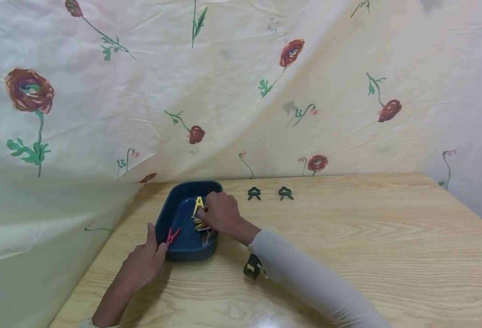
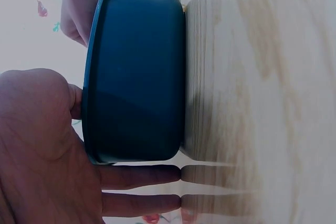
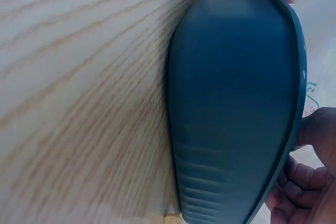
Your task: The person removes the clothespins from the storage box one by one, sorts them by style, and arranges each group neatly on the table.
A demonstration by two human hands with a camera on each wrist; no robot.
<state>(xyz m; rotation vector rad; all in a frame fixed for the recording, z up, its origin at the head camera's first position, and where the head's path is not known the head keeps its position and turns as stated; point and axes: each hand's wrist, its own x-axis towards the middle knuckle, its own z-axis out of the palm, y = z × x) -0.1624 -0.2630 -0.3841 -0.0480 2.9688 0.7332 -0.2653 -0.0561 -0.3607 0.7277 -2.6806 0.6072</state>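
Note:
A dark blue tray (image 1: 185, 256) stands on the table at left of centre. My left hand (image 1: 141, 266) holds its near left corner, thumb over the rim and straight fingers along the outer wall (image 2: 136, 177). Close to that thumb a pink clothespin (image 1: 173, 236) leans inside. Reaching over the right rim, my right hand (image 1: 224, 214) has curled fingers and appears to pinch a yellow clothespin (image 1: 198, 204); the fingertips are partly hidden. Below it lie more clothespins (image 1: 200, 225), yellow and brownish. In the right wrist view the tray's wall (image 3: 236, 87) hides the contents.
Two dark green spring clamps (image 1: 254, 193) (image 1: 285, 193) stand apart near the table's back edge. A black object with pale marks (image 1: 251, 268) lies partly under the right sleeve (image 1: 306, 273). Flowered cloth (image 1: 224, 91) hangs behind and to the left of the wooden table (image 1: 367, 237).

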